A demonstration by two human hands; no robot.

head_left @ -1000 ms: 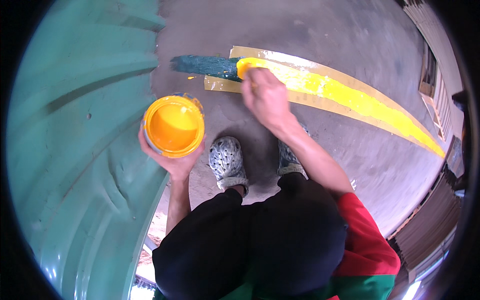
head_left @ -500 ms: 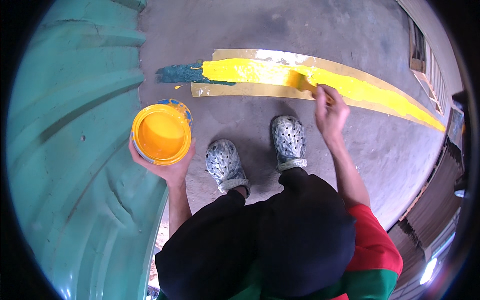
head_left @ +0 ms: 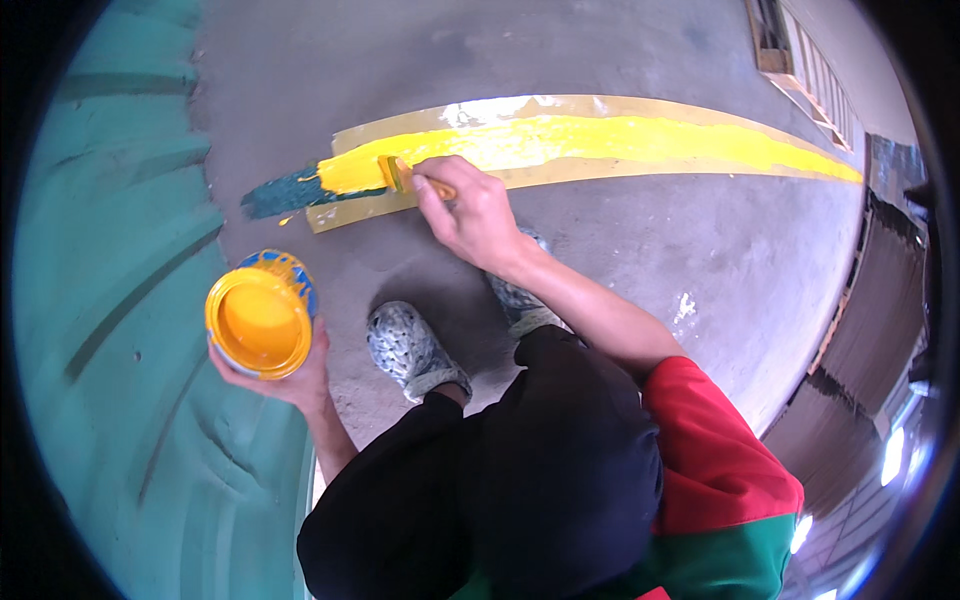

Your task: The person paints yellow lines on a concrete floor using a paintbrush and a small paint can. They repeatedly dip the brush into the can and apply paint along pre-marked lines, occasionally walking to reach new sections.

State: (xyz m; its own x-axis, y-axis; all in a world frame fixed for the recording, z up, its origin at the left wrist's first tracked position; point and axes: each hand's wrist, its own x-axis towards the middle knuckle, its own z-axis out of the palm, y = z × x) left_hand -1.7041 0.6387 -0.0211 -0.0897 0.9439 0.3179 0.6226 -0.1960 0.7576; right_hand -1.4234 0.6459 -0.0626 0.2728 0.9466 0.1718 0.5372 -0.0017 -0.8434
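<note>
My left hand (head_left: 308, 372) is wrapped round an open paint can (head_left: 262, 325) of yellow paint, its blue side streaked with drips. The can is held at the left, beside the green wall. In my right hand (head_left: 470, 212) is a paintbrush (head_left: 398, 174), gripped by its handle. Its yellow-coated bristles touch the near edge of a wet yellow stripe (head_left: 600, 138) on the floor, close to the stripe's left end. Strips of tan masking tape (head_left: 560, 172) border the stripe on both sides. A dark teal painted band (head_left: 280, 193) shows past its left end.
A green corrugated metal wall (head_left: 130, 300) rises along the left. My speckled clogs (head_left: 405, 340) stand on the grey concrete floor (head_left: 620, 240), just below the stripe. A pale wooden frame (head_left: 800, 75) lies far right, with brown stacked sheets (head_left: 840, 300) nearer on that side.
My right hand has brought the brush leftward along the stripe, from its middle to near its left end. The view has shifted, and the can sits lower and farther left in it.
</note>
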